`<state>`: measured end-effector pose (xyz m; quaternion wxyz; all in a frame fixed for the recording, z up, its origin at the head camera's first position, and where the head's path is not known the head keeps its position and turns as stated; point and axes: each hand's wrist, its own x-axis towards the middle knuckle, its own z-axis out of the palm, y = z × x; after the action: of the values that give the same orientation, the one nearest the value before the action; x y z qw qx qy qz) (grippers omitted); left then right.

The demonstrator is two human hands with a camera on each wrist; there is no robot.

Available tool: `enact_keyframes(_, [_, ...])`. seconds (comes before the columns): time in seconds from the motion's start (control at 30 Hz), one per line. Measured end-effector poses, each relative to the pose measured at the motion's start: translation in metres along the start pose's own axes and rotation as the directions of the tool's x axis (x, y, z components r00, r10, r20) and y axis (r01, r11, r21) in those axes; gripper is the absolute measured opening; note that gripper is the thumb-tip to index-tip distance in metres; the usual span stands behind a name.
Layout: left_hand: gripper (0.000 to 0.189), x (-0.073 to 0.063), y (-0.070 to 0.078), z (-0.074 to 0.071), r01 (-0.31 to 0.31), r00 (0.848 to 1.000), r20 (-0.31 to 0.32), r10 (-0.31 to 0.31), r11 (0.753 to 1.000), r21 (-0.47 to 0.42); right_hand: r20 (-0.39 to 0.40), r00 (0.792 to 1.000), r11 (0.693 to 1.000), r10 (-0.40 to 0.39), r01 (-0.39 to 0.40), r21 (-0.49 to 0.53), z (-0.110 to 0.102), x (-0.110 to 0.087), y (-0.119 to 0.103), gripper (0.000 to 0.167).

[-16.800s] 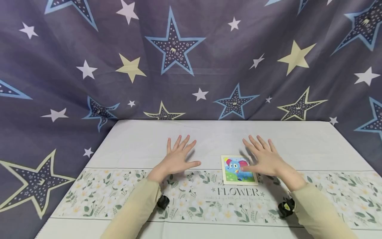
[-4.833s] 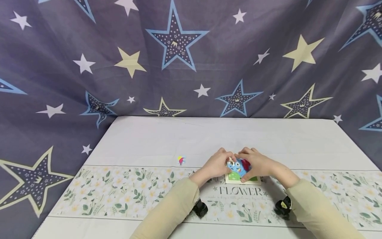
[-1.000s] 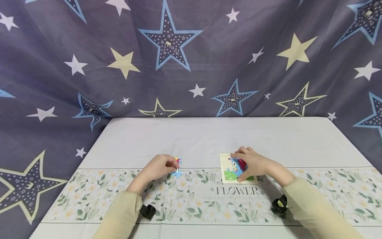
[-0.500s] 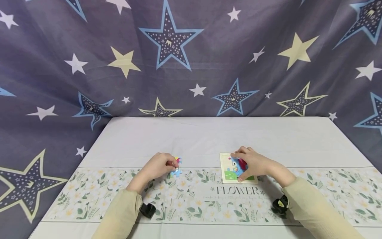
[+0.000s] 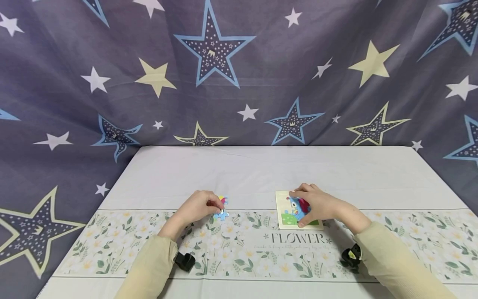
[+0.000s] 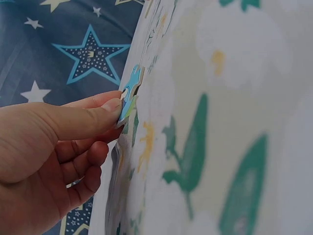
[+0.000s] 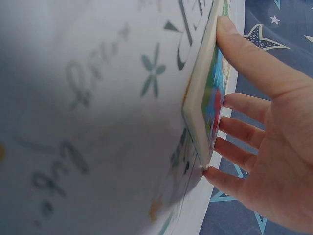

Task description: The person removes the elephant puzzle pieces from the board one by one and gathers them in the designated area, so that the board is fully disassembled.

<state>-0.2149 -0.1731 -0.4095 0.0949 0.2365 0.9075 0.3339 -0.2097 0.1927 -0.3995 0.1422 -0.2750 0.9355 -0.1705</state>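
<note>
My left hand pinches a blue jigsaw piece between thumb and fingertips, low over the cloth. The left wrist view shows this piece tilted, with a green corner. A yellow, red and blue jigsaw piece lies just behind it, partly covered by the fingers. To the right lies a square elephant jigsaw board, its upper left part bare pale wood. My right hand rests across it, thumb on the near side. In the right wrist view the fingertips touch the board's face and edge.
A white cloth with a floral band and the printed word FLOWER covers the table. A dark curtain with stars hangs along the back and left. Black wrist cameras sit at both cuffs.
The board was full at first; later one piece lay at left while both hands were on the board. The left hand has since moved left with a blue piece; the last second shows little motion.
</note>
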Motion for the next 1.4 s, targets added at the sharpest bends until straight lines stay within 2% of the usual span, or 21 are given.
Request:
enact_keyframes(0.2, [0.011, -0.003, -0.002, 0.001, 0.037, 0.999, 0.004, -0.037, 0.998, -0.042, -0.001, 1.0, 1.0, 0.004, -0.004, 0.005, 0.003, 0.0, -0.001, 0.093])
enact_keyframes(0.57, [0.009, -0.003, 0.0, 0.0, 0.044, 0.999, 0.004, -0.044, 0.998, -0.035, 0.001, 1.0, 1.0, -0.004, 0.004, 0.011, 0.003, 0.0, -0.003, 0.094])
enact_keyframes(0.8, [0.008, 0.005, 0.017, 0.003, -0.015, 1.0, -0.005, 0.015, 1.0, 0.007, 0.01, 1.0, 1.0, -0.004, 0.004, 0.008, 0.003, -0.001, -0.003, 0.094])
enact_keyframes(1.0, [0.012, 0.021, 0.028, 0.019, -0.047, 0.999, 0.005, 0.047, 0.999, 0.006, 0.008, 1.0, 1.0, -0.004, 0.004, 0.016, 0.005, -0.001, -0.001, 0.094])
enact_keyframes(1.17, [0.015, 0.031, 0.047, 0.028, -0.084, 0.996, 0.025, 0.084, 0.996, 0.002, 0.006, 1.0, 1.0, -0.003, 0.003, 0.022, 0.005, -0.001, 0.001, 0.095])
enact_keyframes(1.4, [0.018, 0.044, 0.067, 0.04, -0.085, 0.995, 0.056, 0.084, 0.996, 0.008, 0.018, 1.0, 0.999, -0.018, 0.018, 0.029, -0.001, -0.001, 0.002, 0.094])
